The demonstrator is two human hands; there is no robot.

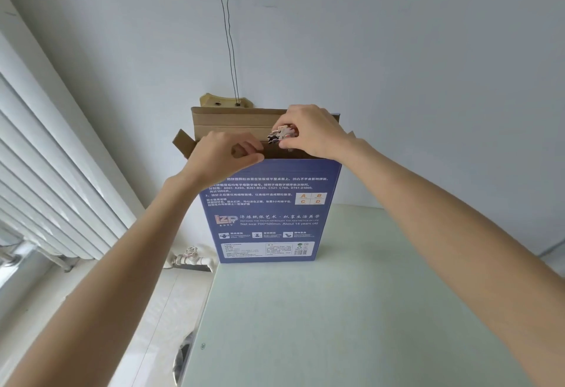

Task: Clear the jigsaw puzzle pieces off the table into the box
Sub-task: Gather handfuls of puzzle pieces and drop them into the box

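Note:
A tall blue puzzle box [269, 212] stands upright at the far edge of the pale green table [351, 310], its brown cardboard top flaps open. My left hand [220, 154] grips the box's near top edge at the left of the opening. Over the opening at the right, my right hand [308, 132] holds a small bunch of jigsaw pieces [281, 135] between thumb and fingers. The inside of the box is hidden. I see no pieces on the visible part of the table.
A white radiator [46, 188] runs along the left wall. A white pipe valve [191, 256] sits near the floor beside the table's left edge. Behind the box a wooden fitting [226, 101] hangs on two thin cords [229, 35] against the wall.

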